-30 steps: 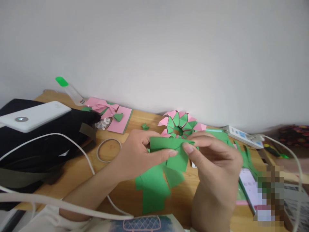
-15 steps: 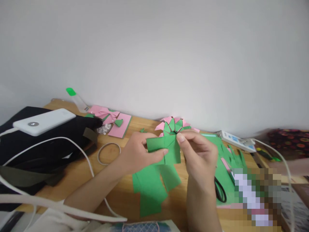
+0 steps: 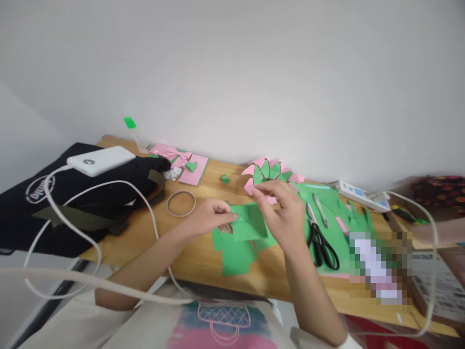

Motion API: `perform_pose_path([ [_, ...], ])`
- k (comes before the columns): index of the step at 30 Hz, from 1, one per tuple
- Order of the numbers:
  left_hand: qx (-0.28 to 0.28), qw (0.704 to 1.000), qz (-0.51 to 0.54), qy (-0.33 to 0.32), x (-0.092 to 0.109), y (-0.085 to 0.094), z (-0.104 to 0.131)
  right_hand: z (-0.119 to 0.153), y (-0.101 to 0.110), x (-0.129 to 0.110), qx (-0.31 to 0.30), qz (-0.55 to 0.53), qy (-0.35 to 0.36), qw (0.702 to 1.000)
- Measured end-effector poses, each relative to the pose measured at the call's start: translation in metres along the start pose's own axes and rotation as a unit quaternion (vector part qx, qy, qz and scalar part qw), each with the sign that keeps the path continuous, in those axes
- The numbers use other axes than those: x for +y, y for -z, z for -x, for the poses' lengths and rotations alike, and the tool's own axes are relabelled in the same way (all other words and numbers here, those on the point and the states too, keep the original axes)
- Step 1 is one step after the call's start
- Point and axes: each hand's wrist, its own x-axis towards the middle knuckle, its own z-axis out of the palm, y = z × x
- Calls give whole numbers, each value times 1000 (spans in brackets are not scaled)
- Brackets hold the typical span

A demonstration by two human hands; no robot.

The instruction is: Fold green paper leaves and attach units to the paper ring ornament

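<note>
My left hand (image 3: 212, 216) pinches a green piece of paper (image 3: 249, 223) by its left side, thumb on top. The paper shows a crease and is held above other green paper pieces (image 3: 236, 259) lying on the table. My right hand (image 3: 283, 211) is at the paper's upper right, with thumb and index finger brought close together; whether anything is between them is hidden. Just behind it lies a ring of folded pink and green paper (image 3: 267, 169), partly covered by that hand.
Black-handled scissors (image 3: 321, 247) and a white pen-like tool (image 3: 320, 211) lie on green sheets at right, near a power strip (image 3: 359, 195). At left are a black bag (image 3: 90, 213), a white power bank (image 3: 101, 161), cables and a round ring (image 3: 180, 203). Pink paper (image 3: 196, 169) sits behind.
The green paper is turned and held lower, and its side flap no longer sticks out left. My right fingers have moved off its top edge. The view has shifted, showing more scissors.
</note>
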Motion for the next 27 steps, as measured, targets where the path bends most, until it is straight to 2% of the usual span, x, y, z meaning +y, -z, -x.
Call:
perform_pose_path([
  [1,26,1000,13,5,-11,-2,2,13,-1,-1,28,34,26,999],
  [2,49,998,25,10,-22,-5,4,27,-3,-1,21,62,56,996],
  [5,87,995,36,14,-48,-13,9,66,-11,7,-64,146,120,980],
  [10,71,997,-40,-10,-68,-20,16,107,-32,36,-61,194,93,975],
  [14,101,979,-162,-75,-74,-12,22,120,-37,60,-91,206,82,971],
  [16,72,965,-218,-125,-76,-5,21,123,-38,67,-112,205,82,969],
  [19,-32,946,-267,-182,-77,1,14,125,-38,71,-135,195,78,968],
  [21,-102,909,-342,-215,-79,3,8,125,-37,71,-144,188,69,969],
  [23,-149,856,-433,-241,-83,4,3,125,-36,69,-148,177,54,971],
  [25,-164,810,-501,-258,-87,6,2,125,-35,68,-150,163,33,975],
  [27,-160,792,-525,-268,-91,8,3,124,-35,67,-151,143,7,978],
])
